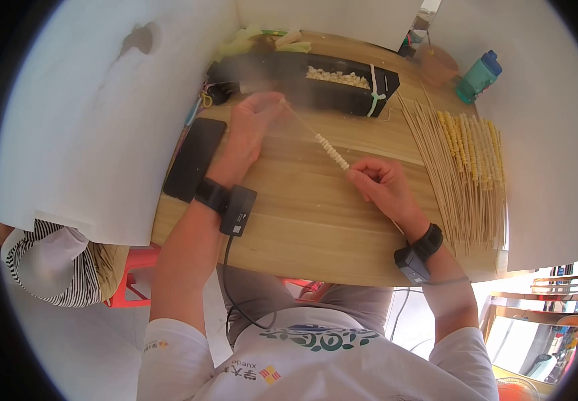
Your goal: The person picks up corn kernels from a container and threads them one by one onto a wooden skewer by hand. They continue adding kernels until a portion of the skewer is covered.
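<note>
A thin wooden skewer [302, 120] slants across the middle of the view, with a row of pale corn kernels [332, 152] threaded along it. My right hand [386, 190] grips this skewer just below the row, thumb and fingers closed round it. At the skewer's upper tip, my left hand [252, 123] has its thumb and fingertips pinched together; a tiny pale bit shows there, too blurred to name. Beyond my hands lies a long black box [342, 99], with loose pale kernels [335, 77] in its right part.
Bare skewers [429, 160] lie in a bundle on the right, beside several skewers of yellow kernels [469, 147]. A black phone-like slab [195, 159] lies at the left edge. A teal bottle [479, 79] stands at the back right, and green husks [242, 41] lie behind the box.
</note>
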The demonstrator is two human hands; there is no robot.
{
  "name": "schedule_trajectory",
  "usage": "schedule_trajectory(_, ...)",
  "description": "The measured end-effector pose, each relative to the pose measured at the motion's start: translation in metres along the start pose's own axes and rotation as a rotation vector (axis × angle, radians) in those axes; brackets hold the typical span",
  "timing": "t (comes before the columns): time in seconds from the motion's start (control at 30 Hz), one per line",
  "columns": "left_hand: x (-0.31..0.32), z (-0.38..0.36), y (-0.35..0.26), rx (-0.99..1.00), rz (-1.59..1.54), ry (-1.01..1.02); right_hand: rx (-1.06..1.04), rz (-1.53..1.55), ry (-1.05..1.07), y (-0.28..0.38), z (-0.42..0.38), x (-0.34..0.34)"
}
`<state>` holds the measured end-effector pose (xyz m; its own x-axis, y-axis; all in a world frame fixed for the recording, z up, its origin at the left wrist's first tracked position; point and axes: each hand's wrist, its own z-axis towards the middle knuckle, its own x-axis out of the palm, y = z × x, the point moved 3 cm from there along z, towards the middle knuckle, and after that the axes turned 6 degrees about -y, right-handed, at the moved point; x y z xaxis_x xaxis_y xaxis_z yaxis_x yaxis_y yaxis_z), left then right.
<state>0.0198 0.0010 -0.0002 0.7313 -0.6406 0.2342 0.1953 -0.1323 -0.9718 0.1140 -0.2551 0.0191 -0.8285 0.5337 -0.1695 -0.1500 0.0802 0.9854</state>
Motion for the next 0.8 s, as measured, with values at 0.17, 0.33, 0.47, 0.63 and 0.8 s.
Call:
schedule_trajectory(0.17,-0.0006,0.0008,0.0005,0.017,-0.013,0.009,0.009,0.0,0.0,0.0024,-0.0004,-0.0002)
schedule_trajectory(0.33,0.0,-0.0001,-0.001,0.009,-0.016,0.0,0.014,-0.013,-0.007,0.0024,-0.0004,-0.0003)
schedule_trajectory(0.47,0.0,0.0003,-0.0012,0.014,-0.016,-0.004,0.011,-0.017,-0.016,0.0043,-0.0011,0.0005)
schedule_trajectory(0.63,0.0002,-0.0005,-0.0014,0.013,-0.033,-0.004,0.01,-0.006,-0.011,0.003,-0.0001,0.001)
schedule_trajectory(0.8,-0.0006,0.0004,0.0002,0.038,-0.047,-0.002,-0.004,-0.004,-0.011,-0.0016,0.0011,0.0012)
